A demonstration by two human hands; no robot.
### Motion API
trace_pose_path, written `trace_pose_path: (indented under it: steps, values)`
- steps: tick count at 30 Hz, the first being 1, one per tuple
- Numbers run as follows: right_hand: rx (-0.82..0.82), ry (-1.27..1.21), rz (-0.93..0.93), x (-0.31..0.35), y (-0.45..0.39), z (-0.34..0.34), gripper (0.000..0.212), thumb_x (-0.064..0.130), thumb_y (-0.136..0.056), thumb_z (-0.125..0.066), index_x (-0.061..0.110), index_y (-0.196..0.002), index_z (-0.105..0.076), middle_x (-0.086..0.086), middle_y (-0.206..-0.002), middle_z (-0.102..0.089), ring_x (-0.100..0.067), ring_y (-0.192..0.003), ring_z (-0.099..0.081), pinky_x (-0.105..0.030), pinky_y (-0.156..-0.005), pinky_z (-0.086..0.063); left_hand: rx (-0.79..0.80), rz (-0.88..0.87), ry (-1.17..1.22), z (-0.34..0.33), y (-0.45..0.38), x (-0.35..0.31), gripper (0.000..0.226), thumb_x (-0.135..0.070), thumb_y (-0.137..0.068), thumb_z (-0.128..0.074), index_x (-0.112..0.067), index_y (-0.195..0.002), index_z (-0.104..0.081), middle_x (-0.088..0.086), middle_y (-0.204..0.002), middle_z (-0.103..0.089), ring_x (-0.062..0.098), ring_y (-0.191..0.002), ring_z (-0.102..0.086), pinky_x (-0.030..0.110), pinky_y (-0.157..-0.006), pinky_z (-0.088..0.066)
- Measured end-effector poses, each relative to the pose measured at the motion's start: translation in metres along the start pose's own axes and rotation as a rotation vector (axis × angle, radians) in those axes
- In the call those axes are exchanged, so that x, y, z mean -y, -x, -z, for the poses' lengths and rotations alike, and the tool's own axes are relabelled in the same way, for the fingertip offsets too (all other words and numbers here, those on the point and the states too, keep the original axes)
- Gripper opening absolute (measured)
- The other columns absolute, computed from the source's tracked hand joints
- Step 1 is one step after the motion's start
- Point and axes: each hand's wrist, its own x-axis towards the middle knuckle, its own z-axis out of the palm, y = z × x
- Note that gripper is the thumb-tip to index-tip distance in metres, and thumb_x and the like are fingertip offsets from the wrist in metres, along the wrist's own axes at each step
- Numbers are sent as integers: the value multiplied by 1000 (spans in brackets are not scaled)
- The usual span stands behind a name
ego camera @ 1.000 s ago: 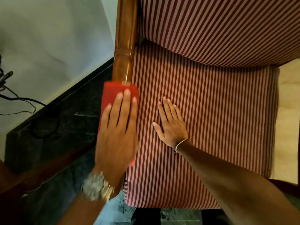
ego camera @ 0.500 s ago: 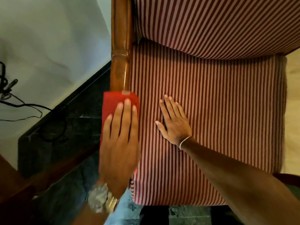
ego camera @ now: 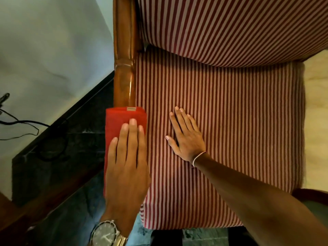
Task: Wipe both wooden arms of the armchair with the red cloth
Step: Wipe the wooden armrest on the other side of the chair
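At far left, black cables [ego camera: 19,125] trail across a pale wall [ego camera: 49,50] above a dark stone floor [ego camera: 58,157]. Beside them, a person's left hand [ego camera: 126,162], wearing a metal wristwatch [ego camera: 106,234], lies flat with fingers stretched out and together, pressing a folded red cloth [ego camera: 117,121] onto the polished wooden arm [ego camera: 124,59] of an armchair; the hand is open, palm down, not clenched round the cloth. The cloth drapes over the near stretch of the arm, a small label at its far edge, while the bare wood runs on toward the far side. To the right, the right hand [ego camera: 186,137], a thin band at its wrist, rests open and flat on the red-and-white striped seat cushion [ego camera: 239,121], holding nothing. The striped back cushion [ego camera: 230,23] fills the far right.
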Motion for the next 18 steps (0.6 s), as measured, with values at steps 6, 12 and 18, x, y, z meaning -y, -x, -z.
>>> trace_pose_path:
  steps: [6,12,18]
  values:
    - [17,9,0,0,-1,1,74,60,-105,-21,16,-165,-16,-10,-174,-13,-24,-163,-12,-40,-133,-4,-71,10,-43,4,-133,13,74,-21,-98,-43,-7,-162,-9,17,-171,-7,32,-159,-7,47,-127,-5]
    - [10,-2,-1,-1,-2,4,74,61,-105,-23,17,-164,-16,-10,-174,-15,-23,-162,-12,-37,-133,2,-70,58,43,6,-124,14,72,-18,-101,-41,-8,-163,-6,16,-172,-3,31,-160,-3,50,-130,-9]
    - [17,11,-12,3,-1,4,74,59,-105,-22,16,-165,-17,-10,-174,-13,-24,-162,-11,-38,-133,3,41,-15,11,4,-11,13,74,-24,-97,-52,-4,-161,-21,18,-170,-12,34,-158,-11,50,-128,-11]
